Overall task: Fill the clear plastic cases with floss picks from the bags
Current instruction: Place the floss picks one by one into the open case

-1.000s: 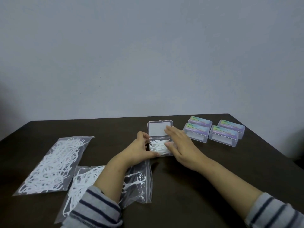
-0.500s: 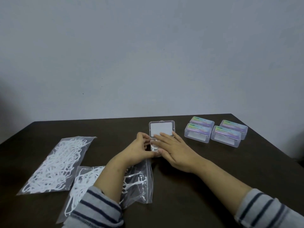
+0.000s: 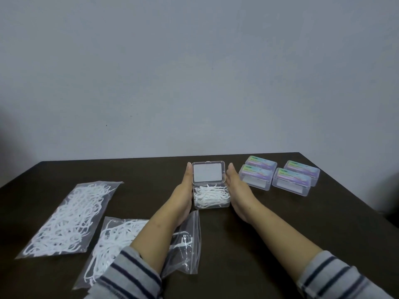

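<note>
An open clear plastic case [image 3: 224, 205] stands at the table's middle, its lid [image 3: 208, 172] raised toward the wall. White floss picks [image 3: 210, 197] fill its base. My left hand [image 3: 184, 192] lies flat against the case's left side and my right hand [image 3: 237, 190] against its right side, fingers straight along the lid's edges, so the case is held between the palms. A full bag of floss picks [image 3: 71, 214] lies at the left. A second, partly emptied bag [image 3: 112, 240] lies under my left forearm.
Several closed clear cases with coloured labels [image 3: 290, 183] sit in a block at the back right, close to my right hand. The dark table [image 3: 269, 234] ends at a grey wall behind and drops off along the right edge.
My right hand has lifted off the floss picks and moved to the case's right side. My left hand has straightened along the left side. The picks are now uncovered.
</note>
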